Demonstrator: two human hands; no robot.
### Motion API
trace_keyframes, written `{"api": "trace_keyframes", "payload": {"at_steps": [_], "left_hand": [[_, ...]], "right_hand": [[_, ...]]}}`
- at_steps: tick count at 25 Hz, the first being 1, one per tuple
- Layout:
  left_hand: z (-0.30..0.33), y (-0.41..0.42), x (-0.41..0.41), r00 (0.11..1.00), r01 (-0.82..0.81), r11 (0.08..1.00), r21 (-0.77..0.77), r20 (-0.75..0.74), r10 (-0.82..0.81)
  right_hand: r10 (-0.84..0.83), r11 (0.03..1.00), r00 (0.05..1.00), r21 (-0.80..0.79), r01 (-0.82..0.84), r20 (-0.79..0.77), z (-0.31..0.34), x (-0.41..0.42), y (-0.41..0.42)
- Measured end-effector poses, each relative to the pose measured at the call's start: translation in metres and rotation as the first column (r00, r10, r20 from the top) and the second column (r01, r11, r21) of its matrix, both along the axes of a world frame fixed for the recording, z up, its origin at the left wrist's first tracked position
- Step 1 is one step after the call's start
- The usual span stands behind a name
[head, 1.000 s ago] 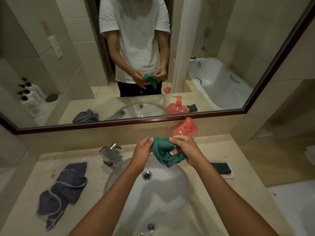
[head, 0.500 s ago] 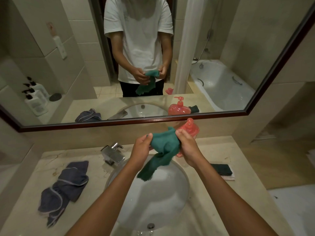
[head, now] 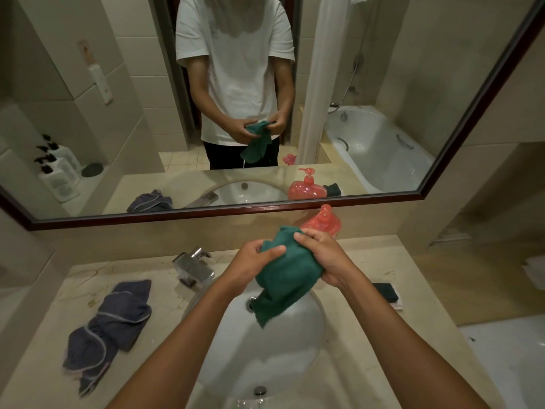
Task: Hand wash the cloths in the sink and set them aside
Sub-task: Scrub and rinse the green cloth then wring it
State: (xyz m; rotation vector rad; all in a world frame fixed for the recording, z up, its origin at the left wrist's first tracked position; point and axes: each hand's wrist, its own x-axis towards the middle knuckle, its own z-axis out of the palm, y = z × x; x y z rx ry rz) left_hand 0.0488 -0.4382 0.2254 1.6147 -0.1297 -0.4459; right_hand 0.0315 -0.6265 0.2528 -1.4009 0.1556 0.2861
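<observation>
A green cloth (head: 284,276) hangs bunched above the white sink (head: 283,346), its lower end dangling over the drain. My left hand (head: 250,265) grips its left side with thumb on top. My right hand (head: 327,258) grips the right side, fingers curled over the upper edge. A crumpled dark blue-grey cloth (head: 109,329) with pale trim lies on the counter left of the sink.
A chrome faucet (head: 194,265) stands behind the basin at the left. A red soap dispenser (head: 324,221) sits behind my hands by the mirror (head: 383,84). A dark sponge (head: 386,292) lies on the beige counter (head: 368,349) at the right.
The green cloth went from a tight bunch between my hands to hanging down over the basin. Both hands shifted slightly nearer and kept their hold.
</observation>
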Motion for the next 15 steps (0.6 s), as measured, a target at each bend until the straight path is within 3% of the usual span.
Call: {"api": "trace_keyframes", "payload": {"at_steps": [3,5,8,10,12,15], "left_hand": [[0.002,0.003,-0.003,0.992,0.114,0.99,0.083,0.036,-0.118],[0.007,-0.001,-0.005,0.984,0.175,0.984,0.017,0.028,-0.175],[0.017,-0.013,-0.005,0.964,0.223,0.963,-0.151,-0.11,-0.241],[0.02,-0.02,-0.004,0.939,0.282,0.945,-0.163,-0.158,-0.307],[0.02,-0.025,-0.002,0.932,0.224,0.956,-0.188,-0.244,-0.267],[0.015,-0.027,0.001,0.902,-0.007,0.943,-0.334,-0.41,-0.138]], "right_hand": [[-0.028,0.993,0.992,-0.106,0.041,0.119,0.007,0.006,-0.001],[-0.044,0.985,0.982,-0.155,0.073,0.183,0.011,0.01,0.001],[-0.062,0.987,0.972,-0.132,0.094,0.228,0.018,0.015,0.003],[-0.095,0.977,0.968,-0.165,0.136,0.234,0.017,0.02,0.003],[-0.127,0.97,0.972,-0.18,0.164,0.199,0.01,0.024,0.001],[-0.155,0.966,0.985,-0.197,0.166,0.072,-0.007,0.023,-0.004]]}}
